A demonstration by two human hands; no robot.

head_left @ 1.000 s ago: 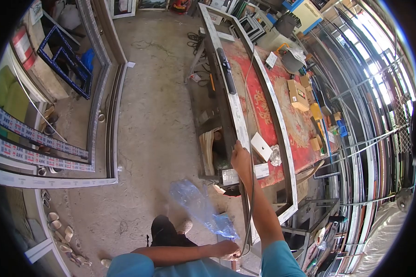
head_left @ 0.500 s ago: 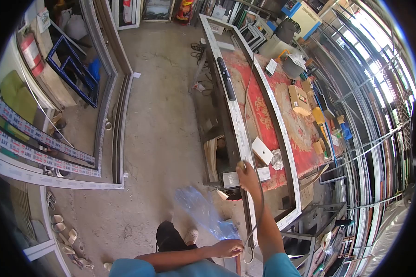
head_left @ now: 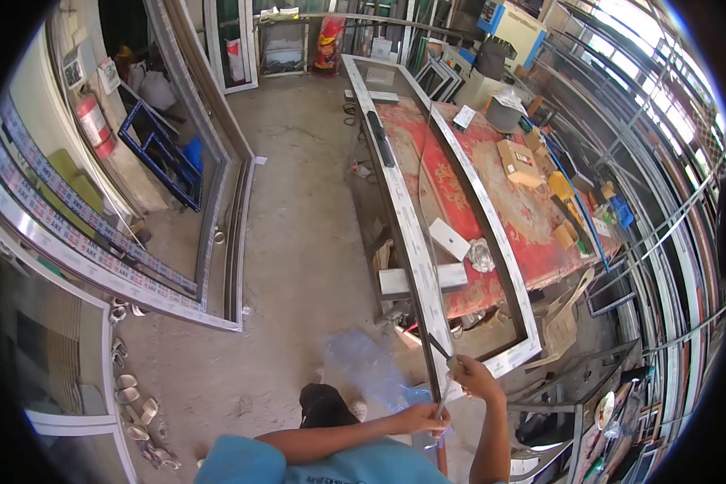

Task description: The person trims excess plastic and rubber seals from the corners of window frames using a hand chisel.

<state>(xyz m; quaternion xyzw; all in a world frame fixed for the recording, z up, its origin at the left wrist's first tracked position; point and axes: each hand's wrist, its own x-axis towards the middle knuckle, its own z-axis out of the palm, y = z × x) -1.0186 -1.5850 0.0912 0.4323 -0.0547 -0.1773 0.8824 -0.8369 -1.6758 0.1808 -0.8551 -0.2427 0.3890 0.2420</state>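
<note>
Evidently both hands are busy, lower centre-right of the frame. Right hand (head_left: 476,381) closed on a slim dark piece (head_left: 439,347), which points up-left across the near end of a long framed panel (head_left: 406,222) (too small to tell whether tool or offcut). Left hand (head_left: 426,419) just below, fingers closed around a thin greyish strip (head_left: 446,393) that rises toward the right hand; whether the right fingers also grip it, cannot tell. Panel runs from upper centre to lower centre-right, lying over a desk (head_left: 532,230) with red patterned covering; dark handle (head_left: 380,139) on its left rail. White box (head_left: 449,239) and crumpled silvery wad (head_left: 481,256) sit side by side, right of centre. Bluish plastic film (head_left: 367,367) on floor, lower centre.
</note>
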